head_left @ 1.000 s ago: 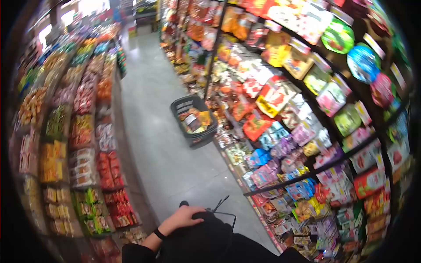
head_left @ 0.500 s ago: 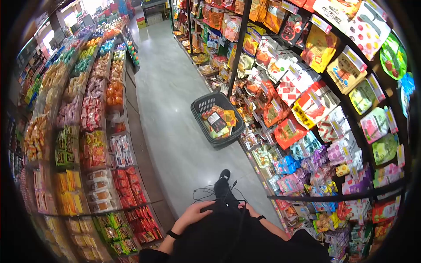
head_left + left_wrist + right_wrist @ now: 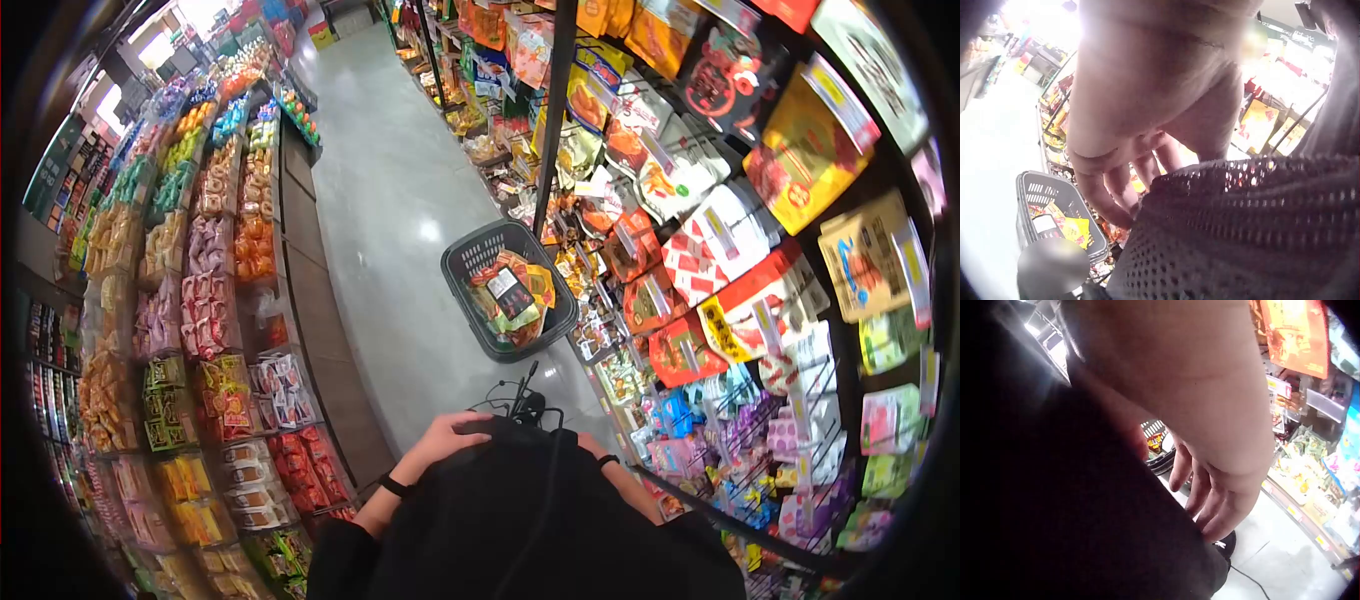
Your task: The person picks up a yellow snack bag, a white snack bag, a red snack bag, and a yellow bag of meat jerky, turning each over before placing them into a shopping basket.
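Note:
My left hand rests at the front of my black clothing, a dark band on its wrist. In the left wrist view its fingers hang loosely bent beside dark mesh fabric, holding nothing. On the other side my right hand lies partly hidden behind the clothing. The right wrist view shows its fingers relaxed against the black cloth. Ahead on the floor stands a dark grey shopping basket, apart from both hands. Inside lie several packaged foods, one with a black label.
Shelving with hanging snack bags runs along the right, close to the basket. Bins of wrapped goods line the left. Between them the grey floor stretches forward. Thin black cables stick out before my body.
The basket now appears nearer and lower in view as I have come forward. My right hand, out of sight a second ago, shows now. Both hands stay at my front.

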A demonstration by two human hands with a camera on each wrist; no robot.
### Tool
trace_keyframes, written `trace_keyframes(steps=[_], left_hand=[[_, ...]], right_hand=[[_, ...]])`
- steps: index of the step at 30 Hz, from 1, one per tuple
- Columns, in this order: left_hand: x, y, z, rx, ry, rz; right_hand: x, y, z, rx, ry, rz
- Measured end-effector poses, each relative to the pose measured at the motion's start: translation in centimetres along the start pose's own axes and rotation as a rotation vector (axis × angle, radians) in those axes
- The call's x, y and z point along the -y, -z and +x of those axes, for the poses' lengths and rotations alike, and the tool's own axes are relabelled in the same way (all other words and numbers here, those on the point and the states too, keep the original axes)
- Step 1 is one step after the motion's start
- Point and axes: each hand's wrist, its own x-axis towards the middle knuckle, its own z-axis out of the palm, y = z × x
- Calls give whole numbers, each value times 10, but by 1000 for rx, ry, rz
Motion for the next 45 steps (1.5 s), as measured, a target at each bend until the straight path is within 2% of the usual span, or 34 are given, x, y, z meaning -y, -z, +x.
trace_keyframes(steps=[1,2,4,6,8,9,10,12,13,15,16,17,19,21,23,24,25,27,28,30,31,32,33,34,36,37,38,39,43,44,45], left_hand=[[-2,6,16,-26,-30,30],[2,13,28,-49,-50,54],[-6,30,47,-62,-67,55],[-20,53,67,-31,-9,31],[-30,80,91,1,-21,27],[-35,94,104,17,97,-136],[-35,112,120,29,74,-117],[-18,150,158,65,-23,-88],[-18,171,175,82,-12,-112],[-20,217,213,123,17,-166],[-1,243,234,168,118,-192],[64,263,260,131,100,-282],[52,321,284,245,209,407],[97,358,308,305,163,749],[138,379,318,370,73,951],[159,382,317,326,-20,954],[166,390,330,400,-76,976],[154,396,344,552,-185,1002],[148,399,353,649,-107,870],[161,403,363,652,-42,867],[170,407,370,640,-12,879],[175,412,375,557,-54,807],[179,416,375,572,-59,788],[173,422,382,578,-53,770],[170,434,392,560,-59,717],[172,439,390,560,-33,695],[174,444,391,562,-14,674],[174,448,392,568,-2,650],[174,453,398,598,3,653],[175,451,399,613,-14,655],[175,449,398,617,-21,668]], right_hand=[[-34,-5,35,-29,10,-94],[-34,-4,41,-12,-5,-131],[-11,5,55,38,17,-160],[9,9,72,78,71,-212],[39,12,97,90,195,-304],[55,15,112,84,269,-314],[77,14,129,66,344,-319],[183,19,117,41,115,322],[228,19,128,52,-129,585],[271,8,184,-14,-283,535],[287,2,206,-48,-285,541],[306,-4,223,-65,-326,565],[348,-23,269,-108,-376,635],[368,-44,323,-84,-518,639],[371,-72,369,-147,-570,659],[372,-84,383,-161,-601,660],[385,-93,406,-173,-617,660],[374,-113,452,-117,-592,696],[371,-121,474,-119,-592,748],[362,-131,522,-167,-519,674],[363,-135,548,-253,-612,668],[364,-132,569,-238,-553,612],[365,-134,591,-365,-503,716],[349,-135,615,-314,-568,623],[314,-147,658,-363,-518,786],[311,-148,675,-386,-527,770],[311,-146,684,-393,-517,834],[278,-163,702,-491,-469,794],[282,-181,696,-677,-491,399],[308,-173,675,-685,-364,441],[330,-167,658,-777,-202,275]])
